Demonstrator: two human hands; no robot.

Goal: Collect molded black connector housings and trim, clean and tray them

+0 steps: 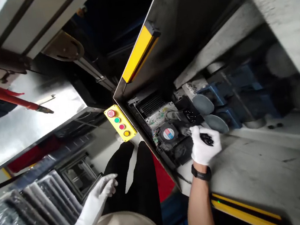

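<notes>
My right hand [204, 145], in a white glove with a black wristband behind it, reaches into the machine bay. Its fingers curl around a small black round part [207, 140] with a dotted face; whether that part also rests on a fixture is hidden. A similar black part [189, 115] sits just beyond, beside two grey discs [203, 104] on blue brackets. Left of the hand is a dark square unit with a round red, white and blue label [168, 134]. My left hand [101, 191], also white-gloved, hangs over my lap, fingers loosely extended and holding nothing.
A yellow button box [120, 123] stands at the bay's left edge. Yellow bars [138, 54] flank the opening above and below. At left, an orange-red tool [0, 93] hangs over a shiny metal table [64, 106]. Plastic-wrapped trays [47, 203] stand below it.
</notes>
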